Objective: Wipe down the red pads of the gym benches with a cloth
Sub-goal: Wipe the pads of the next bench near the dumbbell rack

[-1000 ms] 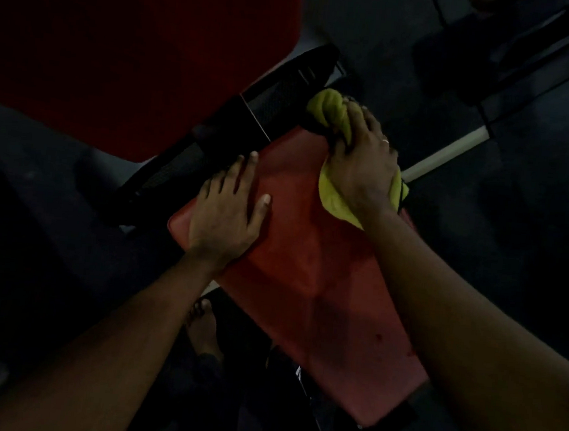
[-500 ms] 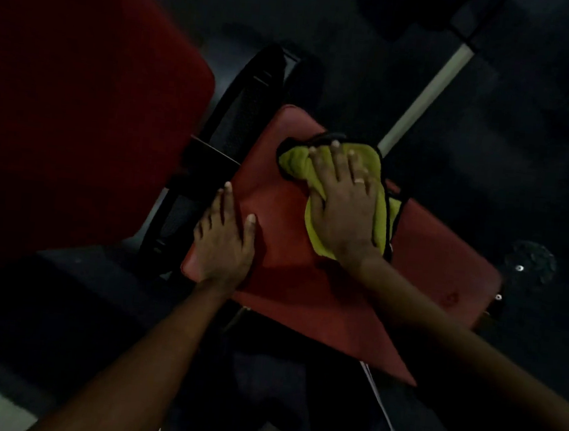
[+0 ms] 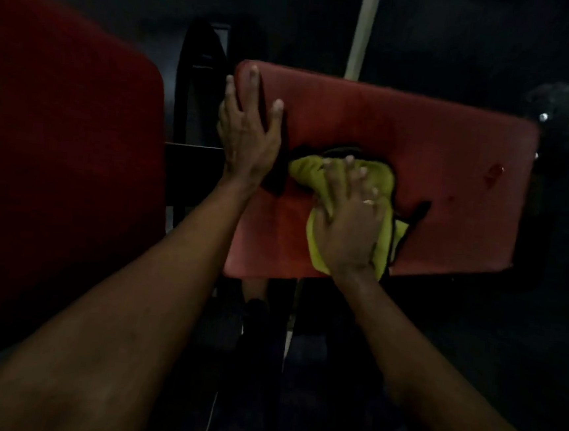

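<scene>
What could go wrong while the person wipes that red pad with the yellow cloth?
1. The yellow cloth is bunched under the right hand, so the dark spots near the right end of the red pad could get missed.
2. The left hand rests at the pad's left edge and might slip off.
3. The light is dim, so leftover dirt may go unseen.

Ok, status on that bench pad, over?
Right hand flat on yellow cloth, pressing it onto red pad. Left hand braces pad's left end. Nothing blocking the pad's right half.
</scene>
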